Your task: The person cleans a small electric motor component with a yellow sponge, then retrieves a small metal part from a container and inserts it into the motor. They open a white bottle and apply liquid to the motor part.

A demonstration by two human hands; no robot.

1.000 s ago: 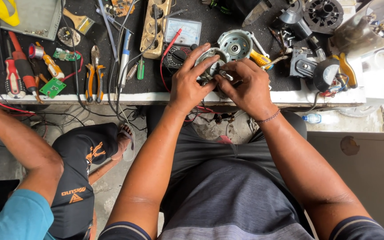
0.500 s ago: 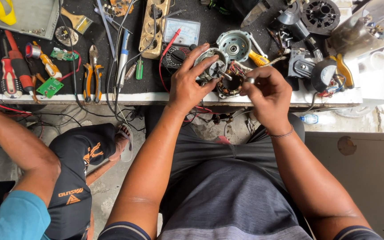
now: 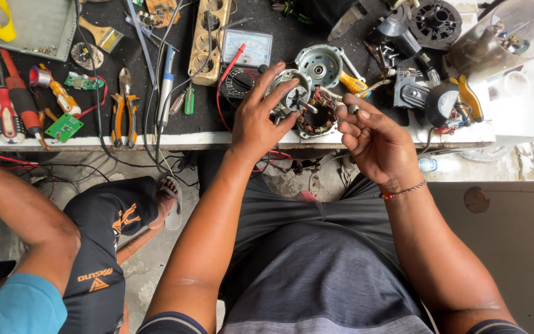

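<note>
My left hand (image 3: 262, 116) rests on a small electric motor (image 3: 307, 110) at the front edge of the black workbench (image 3: 174, 127), fingers spread over its round metal housing and protruding shaft. The copper windings show beside it. My right hand (image 3: 372, 139) is lifted off the motor to the right, palm up, and pinches a small metal part (image 3: 353, 109) between thumb and fingertips.
A round metal end cover (image 3: 319, 65) and yellow-handled tool (image 3: 353, 83) lie behind the motor. A multimeter (image 3: 246, 57), power strip (image 3: 208, 40), pliers (image 3: 123, 105), screwdrivers (image 3: 13, 102) and circuit boards (image 3: 64, 127) crowd the bench. Another person's arm (image 3: 16, 204) and knee (image 3: 103, 241) are at left.
My right hand has pulled away from the motor toward me and turned palm up, holding a small metal part. My left hand stayed on the motor, opening its fingers.
</note>
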